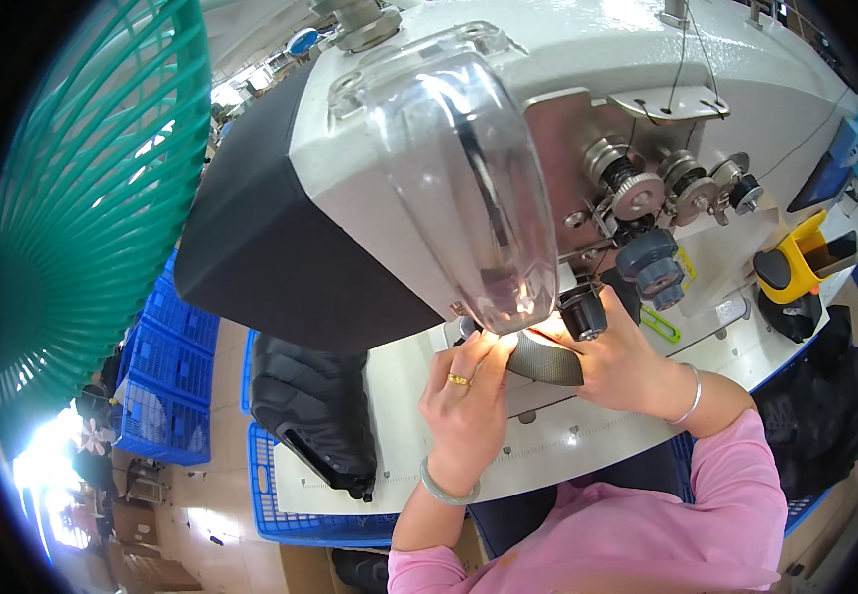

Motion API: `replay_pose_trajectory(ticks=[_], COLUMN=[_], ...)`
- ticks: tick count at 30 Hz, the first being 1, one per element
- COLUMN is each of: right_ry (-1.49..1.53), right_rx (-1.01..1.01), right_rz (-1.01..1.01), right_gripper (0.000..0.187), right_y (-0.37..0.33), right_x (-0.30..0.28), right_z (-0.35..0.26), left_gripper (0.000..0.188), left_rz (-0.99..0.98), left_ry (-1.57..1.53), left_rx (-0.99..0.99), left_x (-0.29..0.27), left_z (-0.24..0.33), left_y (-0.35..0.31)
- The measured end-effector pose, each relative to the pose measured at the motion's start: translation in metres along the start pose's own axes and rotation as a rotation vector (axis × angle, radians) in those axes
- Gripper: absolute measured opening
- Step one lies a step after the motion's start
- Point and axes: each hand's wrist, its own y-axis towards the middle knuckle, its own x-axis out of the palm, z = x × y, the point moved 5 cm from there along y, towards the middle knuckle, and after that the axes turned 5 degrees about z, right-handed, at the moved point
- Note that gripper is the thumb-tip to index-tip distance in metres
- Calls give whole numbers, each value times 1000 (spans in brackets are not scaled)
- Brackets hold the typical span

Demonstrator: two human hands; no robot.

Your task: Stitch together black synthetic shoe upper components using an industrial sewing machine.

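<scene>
In the head view, the small piece (546,362) looks dark grey and finely textured, with a rounded lower edge. It lies between the two hands, low beside the sewing machine (569,158): the left hand's (466,401) bunched fingertips touch its left end, and the right hand (635,364) meets its right side. Whether either pinches or merely presses, I cannot tell.

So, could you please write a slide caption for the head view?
Left hand and right hand on a dark grey piece at a sewing machine, a green fan nearby.
</scene>
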Motion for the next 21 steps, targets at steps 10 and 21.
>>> replay_pose_trajectory(ticks=[10, 21], right_ry=[-63, 41], right_rx=[90, 165], right_rz=[-73, 87], right_gripper=[53, 28], right_y=[-12, -8], right_x=[10, 12], right_z=[1, -10], left_gripper=[40, 40], left_rz=[-44, -109], left_ry=[64, 191], left_rx=[26, 194], left_x=[-2, -4], left_z=[4, 10], left_y=[1, 9])
